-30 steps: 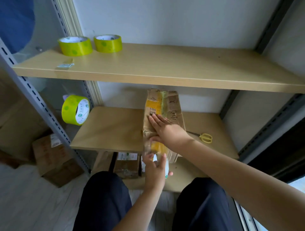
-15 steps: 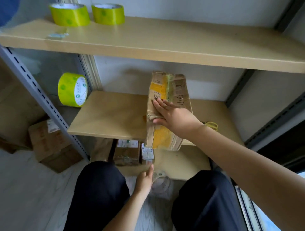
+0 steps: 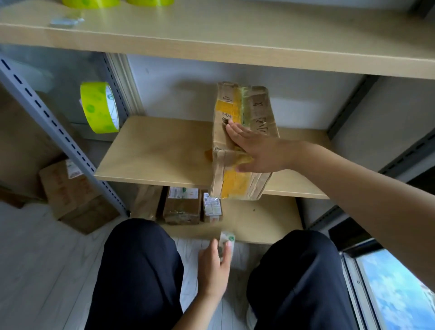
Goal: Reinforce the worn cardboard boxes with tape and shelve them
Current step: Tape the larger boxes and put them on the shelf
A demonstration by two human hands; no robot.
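Cardboard box [image 3: 242,141] overhangs middle shelf [image 3: 160,150]; smaller boxes [image 3: 181,207] stand below.

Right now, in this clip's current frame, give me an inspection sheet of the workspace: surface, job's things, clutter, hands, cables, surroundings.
Surface: middle shelf, tan board; the worn box lies on it, its near end overhanging the front edge.
Job's things: worn box wrapped in yellow and clear tape; tape roll low by the floor; standing green roll left of the middle shelf.
Clutter: small boxes on the bottom shelf; paper scrap and two green rolls on the top shelf.
Hands: right hand lies on the box, fingers straight; left hand grips the low tape roll.
Cables: nothing seen.
Surroundings: cardboard box on the floor at left; window at lower right.
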